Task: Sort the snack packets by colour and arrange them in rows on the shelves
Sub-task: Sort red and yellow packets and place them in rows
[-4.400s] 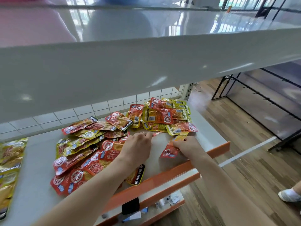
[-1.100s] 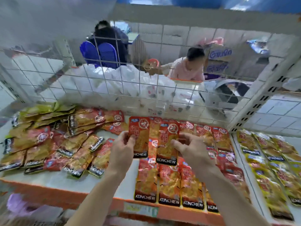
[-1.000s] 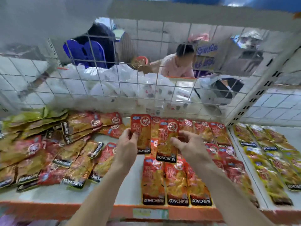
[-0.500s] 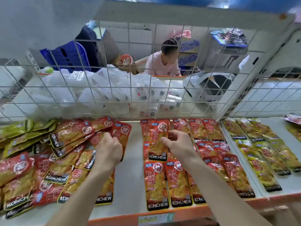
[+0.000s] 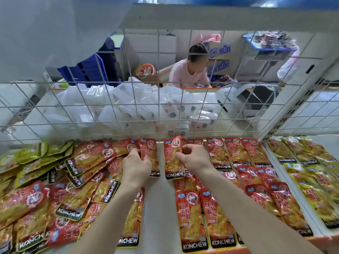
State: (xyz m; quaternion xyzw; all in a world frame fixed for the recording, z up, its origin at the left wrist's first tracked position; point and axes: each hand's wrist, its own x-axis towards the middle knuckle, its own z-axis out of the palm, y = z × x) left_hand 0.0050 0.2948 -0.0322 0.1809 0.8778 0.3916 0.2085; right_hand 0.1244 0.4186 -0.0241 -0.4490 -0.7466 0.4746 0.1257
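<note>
Legible print on packets and cartons.
KONCHEW stands on the black band of the red packets [image 5: 191,217]; cartons [image 5: 219,50] behind read Ganten.

The left hand [image 5: 136,166] pinches a red packet [image 5: 153,154], the right hand [image 5: 197,160] a second packet [image 5: 172,163]; red rows [image 5: 238,154] lie right of both grips, a loose pile [image 5: 82,180] left.

Compared to a second ago, the two red packets aren't held up side by side anymore. The left packet [image 5: 149,155] is shifted left by the left hand [image 5: 136,165], next to the jumbled pile [image 5: 82,180]. The right packet [image 5: 172,158] is brought down by the right hand [image 5: 197,159] at the far end of the red rows [image 5: 238,154].
</note>
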